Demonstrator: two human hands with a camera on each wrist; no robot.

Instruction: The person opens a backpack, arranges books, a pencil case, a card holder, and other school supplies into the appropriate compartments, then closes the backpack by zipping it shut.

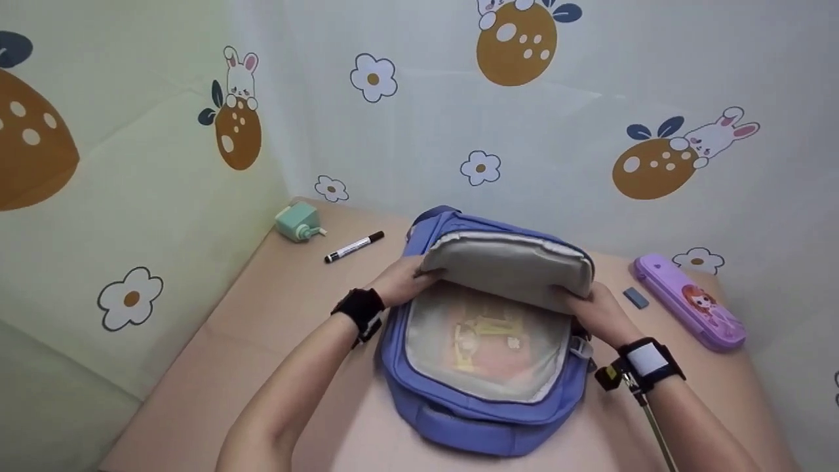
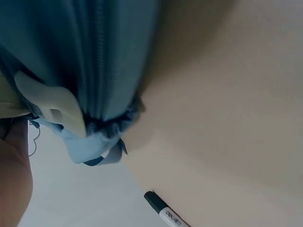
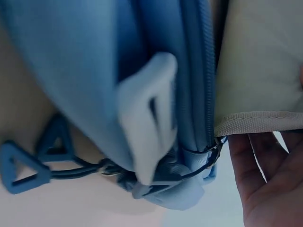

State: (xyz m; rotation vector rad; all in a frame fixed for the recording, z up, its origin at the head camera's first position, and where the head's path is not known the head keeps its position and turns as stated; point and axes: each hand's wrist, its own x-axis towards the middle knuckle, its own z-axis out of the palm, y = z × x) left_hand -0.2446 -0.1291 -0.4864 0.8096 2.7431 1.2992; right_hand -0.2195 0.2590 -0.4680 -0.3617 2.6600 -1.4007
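Observation:
A blue backpack lies flat on the peach table with its front flap lifted, grey lining showing. Inside, a colourful book shows behind a pale translucent pocket. My left hand grips the flap's left edge, its fingers tucked under the lining. At the flap's right edge my right hand holds it the same way. The left wrist view shows the backpack's side and zip, with my left hand at the frame edge. In the right wrist view my right hand sits below the lining, beside a pale buckle.
A green pencil sharpener and a black-capped marker lie at the back left of the table. A grey eraser and a purple pencil case lie to the right. Patterned curtain walls close in the table on three sides.

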